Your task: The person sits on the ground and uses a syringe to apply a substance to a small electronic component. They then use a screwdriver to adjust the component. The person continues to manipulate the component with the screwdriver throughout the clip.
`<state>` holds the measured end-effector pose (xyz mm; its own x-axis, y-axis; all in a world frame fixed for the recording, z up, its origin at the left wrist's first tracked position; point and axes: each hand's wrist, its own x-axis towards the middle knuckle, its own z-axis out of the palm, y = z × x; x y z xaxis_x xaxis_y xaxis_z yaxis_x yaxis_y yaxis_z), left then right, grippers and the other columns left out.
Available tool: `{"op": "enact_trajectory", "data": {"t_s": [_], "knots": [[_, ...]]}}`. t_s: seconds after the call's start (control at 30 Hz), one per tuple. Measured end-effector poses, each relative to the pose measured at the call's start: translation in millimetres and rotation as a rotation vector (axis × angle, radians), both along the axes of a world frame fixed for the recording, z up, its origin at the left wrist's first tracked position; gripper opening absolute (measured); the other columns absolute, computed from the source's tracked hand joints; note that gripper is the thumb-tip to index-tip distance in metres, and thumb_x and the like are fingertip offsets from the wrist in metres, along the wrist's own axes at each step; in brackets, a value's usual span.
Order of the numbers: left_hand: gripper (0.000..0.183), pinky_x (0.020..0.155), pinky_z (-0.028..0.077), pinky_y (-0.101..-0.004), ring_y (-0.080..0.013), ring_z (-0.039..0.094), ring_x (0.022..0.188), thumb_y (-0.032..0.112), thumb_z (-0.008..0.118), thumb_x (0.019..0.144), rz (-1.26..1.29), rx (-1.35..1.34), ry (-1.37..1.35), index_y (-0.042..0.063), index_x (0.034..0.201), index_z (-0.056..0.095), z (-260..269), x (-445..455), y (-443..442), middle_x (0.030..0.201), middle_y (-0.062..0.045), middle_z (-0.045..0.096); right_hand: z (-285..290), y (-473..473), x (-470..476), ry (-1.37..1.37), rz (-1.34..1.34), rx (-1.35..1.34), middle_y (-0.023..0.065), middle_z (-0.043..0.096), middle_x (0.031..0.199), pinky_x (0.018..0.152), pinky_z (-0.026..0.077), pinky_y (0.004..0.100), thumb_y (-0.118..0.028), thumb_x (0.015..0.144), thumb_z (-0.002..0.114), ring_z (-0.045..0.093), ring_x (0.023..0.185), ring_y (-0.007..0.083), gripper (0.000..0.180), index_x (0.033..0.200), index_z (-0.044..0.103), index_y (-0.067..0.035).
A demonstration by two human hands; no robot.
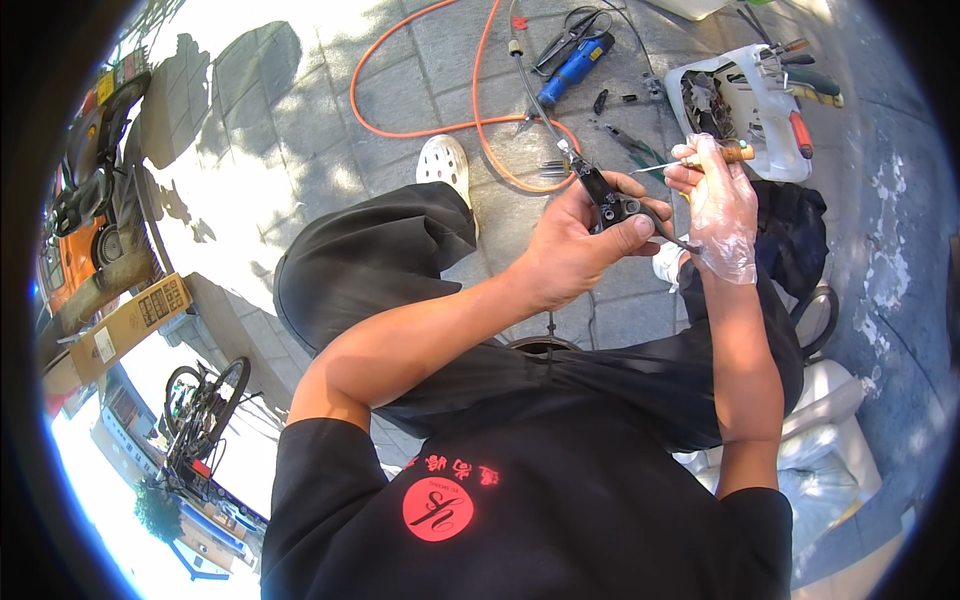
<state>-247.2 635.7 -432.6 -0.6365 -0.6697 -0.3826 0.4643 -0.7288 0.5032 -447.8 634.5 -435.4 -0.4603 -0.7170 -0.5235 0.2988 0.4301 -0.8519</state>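
Observation:
Bare, my left hand (581,244) grips a black brake-lever-like assembly (604,202), its curved lever reaching towards my right wrist. A cable or hose with a metal fitting (564,145) runs from the assembly's upper end. My right hand (712,191), in a thin clear plastic glove, holds a small screwdriver-like tool by its amber handle (735,153). The tool's thin shaft points left, towards the assembly, with its tip just right of it; whether they touch I cannot tell.
An orange hose (414,130) loops over the paving near a blue power tool (576,71) and black scissors (574,34). At the upper right stands a cut white plastic container (776,161) with hand tools along its edge. Bicycles (202,412) and a cardboard box (131,326) are at the left.

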Motion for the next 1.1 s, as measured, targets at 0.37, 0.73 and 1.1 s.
{"op": "enact_trajectory", "data": {"t_s": [0.37, 0.73, 1.1], "knots": [[0.034, 0.087, 0.062, -0.0402, -0.0230, 0.074, 0.098, 0.006, 0.069, 0.104, 0.037, -0.068, -0.097, 0.006, 0.133, 0.051, -6, 2, -2, 0.113, -0.014, 0.071, 9, 22, 51, -0.069, -0.041, 0.008, 0.0086, 0.071, 0.105, 0.080, 0.057, 0.0313, -0.027, 0.107, 0.066, 0.073, 0.088, 0.0180, 0.030, 0.117, 0.066, 0.001], [0.035, 0.103, 0.062, -0.0447, -0.0265, 0.067, 0.124, 0.004, 0.069, 0.103, 0.010, -0.043, 0.006, 0.007, 0.133, 0.053, -3, -2, 5, 0.137, -0.017, 0.066, -11, -4, -7, -0.015, -0.107, 0.003, 0.0107, 0.074, 0.101, 0.076, 0.060, 0.0299, -0.028, 0.105, 0.069, 0.073, 0.081, 0.0171, 0.031, 0.116, 0.069, 0.001], [0.035, 0.099, 0.061, -0.0425, -0.0255, 0.070, 0.117, 0.004, 0.069, 0.104, 0.053, -0.137, -0.080, 0.008, 0.133, 0.050, -4, -1, 4, 0.125, -0.013, 0.069, -11, 3, 16, -0.045, -0.012, 0.095, 0.0103, 0.073, 0.105, 0.079, 0.058, 0.0297, -0.030, 0.107, 0.067, 0.071, 0.083, 0.0157, 0.033, 0.121, 0.067, 0.000]]}}
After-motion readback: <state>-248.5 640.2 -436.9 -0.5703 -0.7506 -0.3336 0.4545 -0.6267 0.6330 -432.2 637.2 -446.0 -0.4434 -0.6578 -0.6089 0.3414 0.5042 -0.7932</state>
